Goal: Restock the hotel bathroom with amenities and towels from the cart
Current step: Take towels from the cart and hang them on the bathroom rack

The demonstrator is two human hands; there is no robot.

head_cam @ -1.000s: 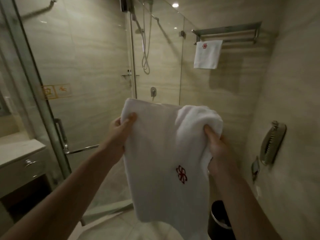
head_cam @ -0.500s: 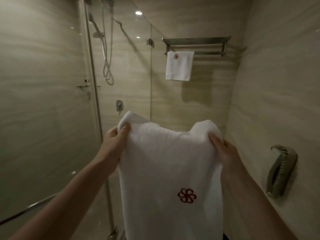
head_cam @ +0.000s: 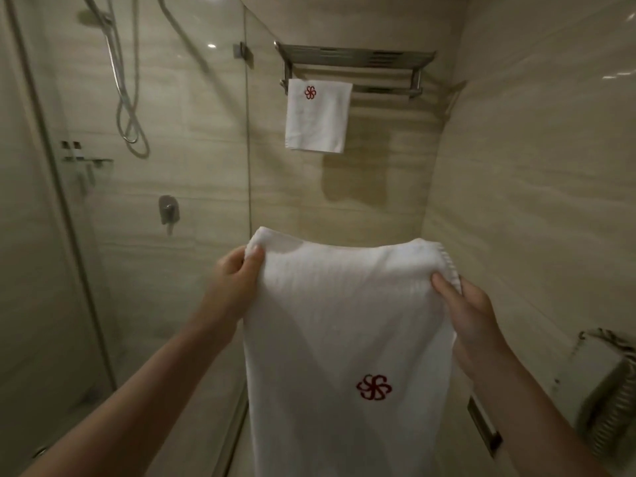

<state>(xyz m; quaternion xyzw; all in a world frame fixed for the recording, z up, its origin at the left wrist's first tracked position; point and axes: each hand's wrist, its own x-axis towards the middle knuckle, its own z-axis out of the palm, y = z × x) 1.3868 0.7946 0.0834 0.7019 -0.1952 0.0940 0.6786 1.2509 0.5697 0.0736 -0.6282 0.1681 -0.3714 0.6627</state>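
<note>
A folded white towel (head_cam: 337, 321) with a red flower logo hangs in front of me. My left hand (head_cam: 234, 280) pinches its top left corner and my right hand (head_cam: 471, 315) grips its top right corner, so the top edge is stretched flat. High on the far wall is a metal towel rack (head_cam: 358, 60). A smaller white towel (head_cam: 316, 118) with the same red logo hangs from the rack's left end. The held towel is well below the rack.
A glass shower partition (head_cam: 246, 139) stands to the left, with the shower hose (head_cam: 127, 98) and mixer valve (head_cam: 168, 210) behind it. A wall phone (head_cam: 609, 390) is mounted low on the right wall. Tiled walls close in on both sides.
I have come closer to the far wall; the rack and hanging towel look larger and more central. My hands spread the towel's top edge flat and straight.
</note>
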